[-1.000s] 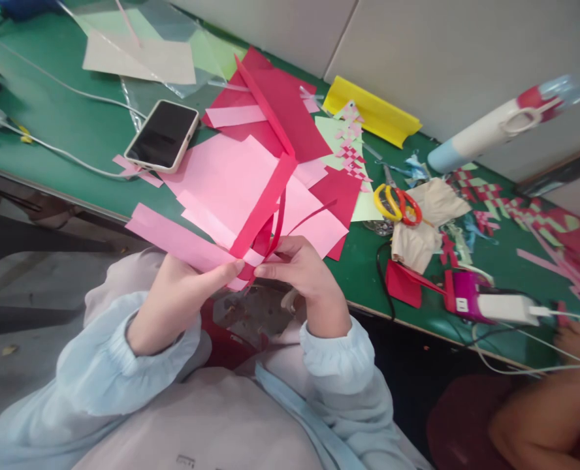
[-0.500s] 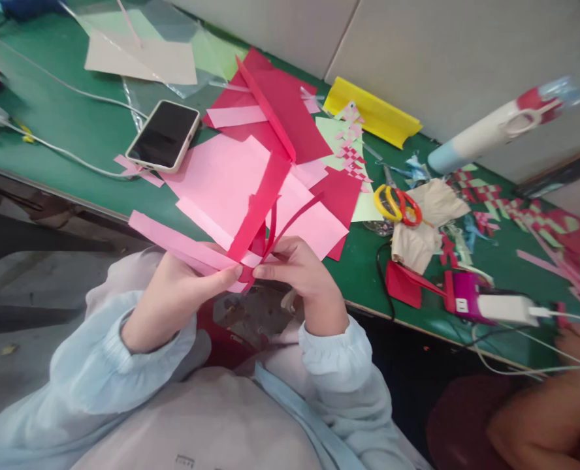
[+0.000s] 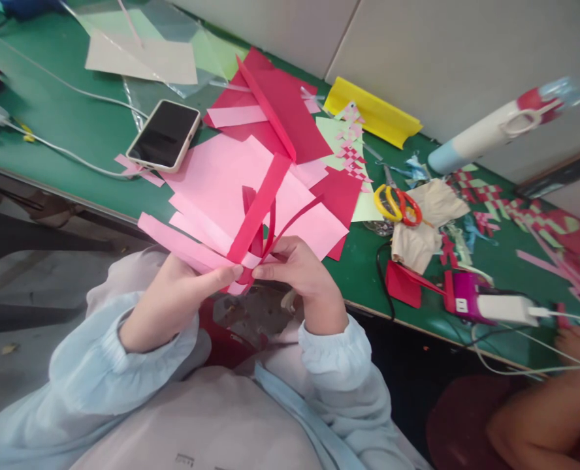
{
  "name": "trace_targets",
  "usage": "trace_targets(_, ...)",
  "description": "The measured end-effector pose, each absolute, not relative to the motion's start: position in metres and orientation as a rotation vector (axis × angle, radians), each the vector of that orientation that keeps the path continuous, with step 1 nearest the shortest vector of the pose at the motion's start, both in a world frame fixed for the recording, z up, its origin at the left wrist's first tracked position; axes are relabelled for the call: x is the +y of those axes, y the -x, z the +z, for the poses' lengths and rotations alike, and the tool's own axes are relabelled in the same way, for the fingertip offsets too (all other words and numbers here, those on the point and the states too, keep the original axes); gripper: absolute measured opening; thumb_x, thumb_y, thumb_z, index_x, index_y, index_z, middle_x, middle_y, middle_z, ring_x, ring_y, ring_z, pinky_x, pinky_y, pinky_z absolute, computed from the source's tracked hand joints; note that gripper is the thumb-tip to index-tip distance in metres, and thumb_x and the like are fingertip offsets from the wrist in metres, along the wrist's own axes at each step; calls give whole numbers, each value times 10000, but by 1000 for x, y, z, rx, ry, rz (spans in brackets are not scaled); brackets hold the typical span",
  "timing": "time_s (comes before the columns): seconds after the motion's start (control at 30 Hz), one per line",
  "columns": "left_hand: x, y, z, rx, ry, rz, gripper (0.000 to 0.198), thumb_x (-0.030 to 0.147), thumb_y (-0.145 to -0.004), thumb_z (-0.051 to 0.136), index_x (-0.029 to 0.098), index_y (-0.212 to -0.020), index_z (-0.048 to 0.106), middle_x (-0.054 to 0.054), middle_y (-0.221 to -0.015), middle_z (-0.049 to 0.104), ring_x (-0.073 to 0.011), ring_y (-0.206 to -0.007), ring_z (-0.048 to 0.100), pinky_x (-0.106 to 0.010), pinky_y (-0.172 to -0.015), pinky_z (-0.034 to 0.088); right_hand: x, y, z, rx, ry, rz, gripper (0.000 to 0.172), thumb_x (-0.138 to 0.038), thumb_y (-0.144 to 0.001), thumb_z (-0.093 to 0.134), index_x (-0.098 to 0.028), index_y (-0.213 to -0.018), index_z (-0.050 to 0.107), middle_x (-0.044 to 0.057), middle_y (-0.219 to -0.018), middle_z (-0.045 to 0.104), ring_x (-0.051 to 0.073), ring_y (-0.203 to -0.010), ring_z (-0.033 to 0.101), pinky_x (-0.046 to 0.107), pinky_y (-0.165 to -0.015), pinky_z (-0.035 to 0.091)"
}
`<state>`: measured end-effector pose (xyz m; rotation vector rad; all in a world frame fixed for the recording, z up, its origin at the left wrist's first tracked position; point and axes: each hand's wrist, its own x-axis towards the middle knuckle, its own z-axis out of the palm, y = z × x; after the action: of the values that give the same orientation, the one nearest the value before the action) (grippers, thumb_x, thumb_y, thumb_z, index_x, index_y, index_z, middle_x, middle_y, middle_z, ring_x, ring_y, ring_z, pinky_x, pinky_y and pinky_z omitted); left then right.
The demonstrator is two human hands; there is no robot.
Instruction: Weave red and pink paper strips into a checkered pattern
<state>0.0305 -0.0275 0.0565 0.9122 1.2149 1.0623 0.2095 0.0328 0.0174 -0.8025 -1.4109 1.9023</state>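
Both hands pinch a small weave of red and pink paper strips just off the table's near edge. My left hand (image 3: 185, 290) is closed, its thumb pressing where a pink strip (image 3: 175, 241) and a wide red strip (image 3: 260, 205) cross. From the other side my right hand (image 3: 302, 274) grips the weave between thumb and fingers. Narrow, curling red strips (image 3: 294, 225) stick up from the joint. Behind it lie pink paper sheets (image 3: 221, 170) and dark red sheets (image 3: 294, 117). The fingertips hide part of the weave.
A phone (image 3: 165, 134) lies left of the paper on the green table (image 3: 74, 127). To the right are scissors (image 3: 398, 205), a cloth pouch (image 3: 420, 225), woven paper pieces (image 3: 353, 156), a bottle (image 3: 490, 134) and a charger (image 3: 508, 308) with cables. Another person's arm (image 3: 554, 405) is at lower right.
The pink strip's free end has shifted slightly right and down. A narrow red strip now stands out left of the wide red one. Both hands keep their grip in nearly the same place.
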Motion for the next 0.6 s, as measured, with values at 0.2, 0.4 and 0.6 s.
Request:
trace_targets(0.2, -28, -34, 63, 1150, -778, 1034, 235, 299, -744, 777, 200, -946, 709, -29, -911, 749, -189, -817, 692, -267, -682, 565, 31, -210, 18, -1399, 796, 1913, 276, -372, -619, 863, -208, -813, 758, -3, -796, 728, 170, -784, 663, 307, -768, 528)
trace_targets(0.4, -29, -34, 63, 1089, -718, 1000, 198, 292, -759, 766, 196, -922, 706, -40, -921, 741, -185, -816, 683, -270, -694, 559, 30, -209, 18, -1359, 782, 1943, 282, -376, -610, 871, -204, -798, 752, -14, -726, 701, 177, -777, 664, 324, -784, 532)
trace_targets(0.6, -30, -33, 62, 1014, -654, 963, 227, 278, -797, 738, 207, -1011, 715, -50, -989, 739, -192, -895, 687, -280, -765, 572, 30, -209, 18, -1352, 756, 1948, 277, -371, -613, 870, -203, -798, 752, -10, -753, 712, 174, -781, 663, 317, -774, 528)
